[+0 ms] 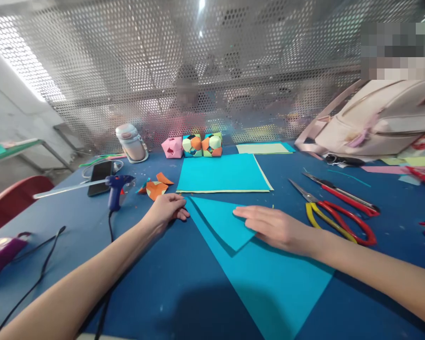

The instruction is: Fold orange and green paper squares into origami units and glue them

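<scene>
A sheet of bright blue paper (279, 278) lies in front of me, its upper part folded over into a pointed flap (223, 219) that casts a shadow along its lower left edge. My left hand (170, 208) rests at the sheet's upper left corner with curled fingers closed at the paper's edge; the fingertips are partly hidden. Across the flap's right side lies my right hand (272, 225), its fingers stretched out flat on the paper. Just beyond both hands is a stack of blue and pale sheets (223, 174).
Scissors (326, 212) and a red utility knife (347, 193) lie right. A glue gun (116, 189), phone (101, 177) and bottle (131, 141) stand left, near orange paper pieces (157, 188). Folded paper balls (193, 145) line the back by a perforated metal panel (145, 71). A backpack (382, 118) sits back right.
</scene>
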Motion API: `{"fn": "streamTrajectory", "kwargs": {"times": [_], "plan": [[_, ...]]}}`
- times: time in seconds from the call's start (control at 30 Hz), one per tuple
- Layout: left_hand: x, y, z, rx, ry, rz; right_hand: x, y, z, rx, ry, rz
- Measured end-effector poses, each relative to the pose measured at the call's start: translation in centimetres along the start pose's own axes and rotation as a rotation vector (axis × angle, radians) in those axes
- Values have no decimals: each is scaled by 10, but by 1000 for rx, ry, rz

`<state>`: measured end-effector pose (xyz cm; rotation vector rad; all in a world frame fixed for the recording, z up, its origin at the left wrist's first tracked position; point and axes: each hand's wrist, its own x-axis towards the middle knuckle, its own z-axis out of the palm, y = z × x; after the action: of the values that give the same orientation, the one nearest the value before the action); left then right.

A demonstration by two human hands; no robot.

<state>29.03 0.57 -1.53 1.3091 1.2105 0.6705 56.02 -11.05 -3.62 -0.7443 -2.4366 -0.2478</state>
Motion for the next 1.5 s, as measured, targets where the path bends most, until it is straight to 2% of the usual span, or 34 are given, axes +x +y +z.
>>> {"fn": "streamTrajectory", "kwargs": {"times": [0.13,0.33,0.53,0.73,0.83,1.07,1.27,1.5], "plan": [[1,-1,-1,54,21,31,-6,-10,1,-40,-47,-65],[4,-4,-7,296,102,172,-8,-10,-6,-57,-153,-45],[9,-8,-13,657,228,389,-4,-21,3,-170,-117,-36],[12,-12,-13,862,249,431,8,-34,4,-247,-148,11],[13,-13,-13,896,245,424,8,-34,5,-206,-153,2],[18,-13,-16,870,241,380,-1,-29,12,62,-192,40],[21,-14,-18,815,230,369,-3,-29,10,76,-244,45],[22,-14,-18,818,198,387,0,-30,8,65,-232,9]]}}
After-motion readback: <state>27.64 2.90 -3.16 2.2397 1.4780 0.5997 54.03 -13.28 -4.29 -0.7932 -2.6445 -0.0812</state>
